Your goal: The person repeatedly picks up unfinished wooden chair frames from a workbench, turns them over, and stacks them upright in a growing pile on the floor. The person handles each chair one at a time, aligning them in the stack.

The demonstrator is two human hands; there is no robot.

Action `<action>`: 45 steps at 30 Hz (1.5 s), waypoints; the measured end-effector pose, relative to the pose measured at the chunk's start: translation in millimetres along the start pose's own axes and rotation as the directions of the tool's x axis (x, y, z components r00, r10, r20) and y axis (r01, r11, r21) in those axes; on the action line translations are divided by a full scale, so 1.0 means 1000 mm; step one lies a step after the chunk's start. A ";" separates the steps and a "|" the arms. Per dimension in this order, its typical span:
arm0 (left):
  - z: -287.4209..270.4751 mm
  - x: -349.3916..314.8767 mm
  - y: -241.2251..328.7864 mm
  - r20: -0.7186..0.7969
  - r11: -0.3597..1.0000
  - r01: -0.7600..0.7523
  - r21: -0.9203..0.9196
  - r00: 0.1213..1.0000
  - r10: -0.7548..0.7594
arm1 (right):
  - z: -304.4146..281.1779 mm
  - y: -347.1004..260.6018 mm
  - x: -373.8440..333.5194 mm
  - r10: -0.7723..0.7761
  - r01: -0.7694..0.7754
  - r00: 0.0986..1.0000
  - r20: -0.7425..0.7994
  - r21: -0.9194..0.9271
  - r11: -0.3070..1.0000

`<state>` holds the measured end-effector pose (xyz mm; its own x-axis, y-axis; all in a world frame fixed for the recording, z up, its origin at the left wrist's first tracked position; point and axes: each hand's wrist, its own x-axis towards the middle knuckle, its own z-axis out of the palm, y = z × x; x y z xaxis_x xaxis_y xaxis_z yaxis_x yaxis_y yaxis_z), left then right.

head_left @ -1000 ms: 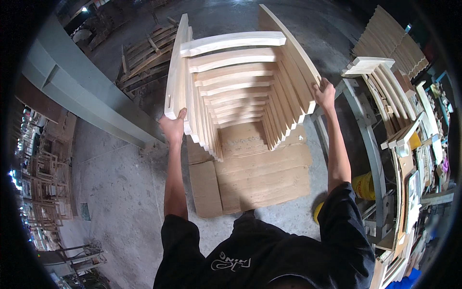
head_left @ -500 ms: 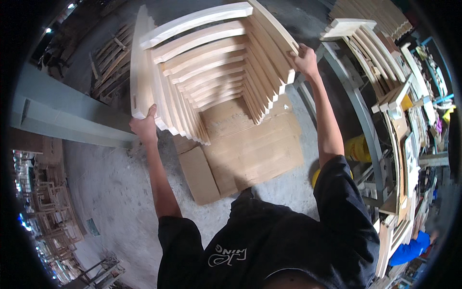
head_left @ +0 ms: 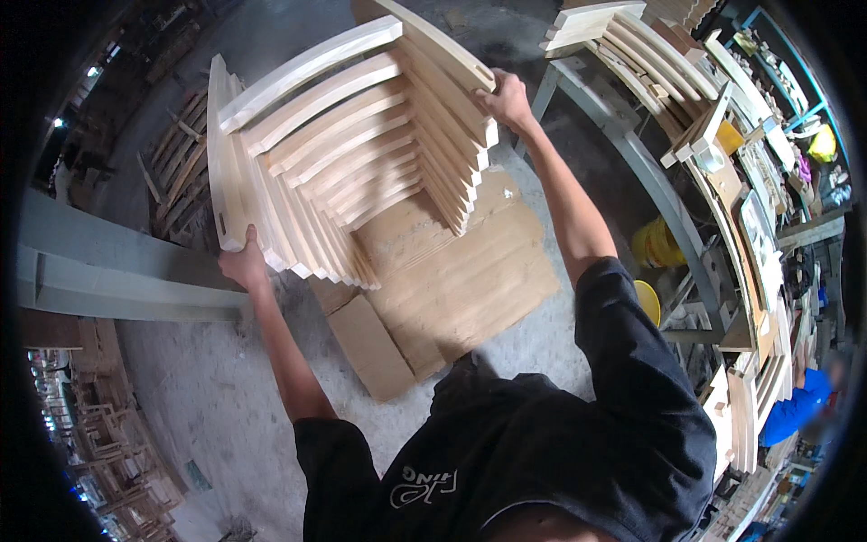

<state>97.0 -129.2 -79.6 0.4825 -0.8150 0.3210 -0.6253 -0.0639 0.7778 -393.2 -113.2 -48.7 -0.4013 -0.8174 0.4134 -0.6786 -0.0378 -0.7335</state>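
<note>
Both ends of the topmost U-shaped wooden frame [head_left: 312, 77] are in my grip, its curved crossbar on the far side. My left hand [head_left: 244, 264] is closed round the near end of its left side piece, beside a small slot. My right hand [head_left: 508, 101] is closed on the near end of the right side piece. Right under this frame, a stack of similar pale wooden frames [head_left: 361, 170] stands nested; I cannot tell whether the top one touches it. Flattened cardboard [head_left: 470, 294] lies beneath the stack on the concrete floor.
A grey metal beam [head_left: 135, 257] runs in from the left. To the right, a grey-framed workbench [head_left: 646, 172] carries wooden parts, with a yellow bucket [head_left: 657, 244] below. Wood pieces [head_left: 181, 163] lie far left. A person in blue [head_left: 795, 411] is at the right edge.
My view has turned, so the stack, the top frame and both hands sit farther left in the picture. Both hands keep the same hold on the top frame.
</note>
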 end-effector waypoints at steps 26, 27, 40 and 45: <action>-0.008 -0.006 -0.004 -0.082 1.000 -0.031 0.003 0.996 0.031 | 0.006 -0.013 -0.009 -0.040 0.037 0.998 -0.044 -0.061 0.997; -0.008 -0.007 -0.005 -0.068 1.000 -0.027 -0.006 0.997 0.027 | 0.006 -0.012 -0.012 0.024 -0.024 1.000 -0.009 0.003 1.000; 0.008 -0.034 -0.008 -0.170 0.942 -0.019 -0.336 0.985 -0.041 | 0.023 0.009 -0.035 0.099 -0.091 0.988 -0.116 0.069 0.993; 0.005 -0.035 -0.013 -0.259 0.926 -0.048 -0.374 0.964 -0.055 | 0.034 0.018 -0.036 0.096 -0.086 0.990 -0.106 0.100 0.991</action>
<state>84.5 -102.8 -103.7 0.6584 -0.6333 0.4067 -0.3727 0.1952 0.9072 -370.6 -104.2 -95.0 -0.5277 -0.7517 0.3956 -0.5770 -0.0245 -0.8164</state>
